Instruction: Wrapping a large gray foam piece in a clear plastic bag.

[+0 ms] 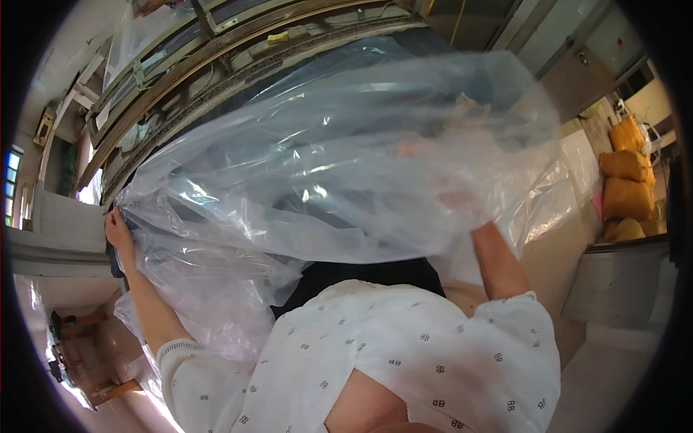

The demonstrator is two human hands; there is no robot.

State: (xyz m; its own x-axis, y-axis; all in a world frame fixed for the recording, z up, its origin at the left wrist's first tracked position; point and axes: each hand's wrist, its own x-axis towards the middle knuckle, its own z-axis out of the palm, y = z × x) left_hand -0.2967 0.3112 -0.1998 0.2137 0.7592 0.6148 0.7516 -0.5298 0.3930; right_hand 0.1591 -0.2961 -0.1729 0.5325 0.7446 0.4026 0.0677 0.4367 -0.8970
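At the left end of the dark worktable (426,42), the left hand (118,229) is pinched on a gathered end of clear plastic film (310,173). The film billows across the worktable and spills over its near side. A yellow block (278,37) lies beyond its far edge. Toward the table's right end, the right hand (462,203) is blurred behind film; its grip cannot be told. Orange-yellow sacks (626,184) stand well right of the table.
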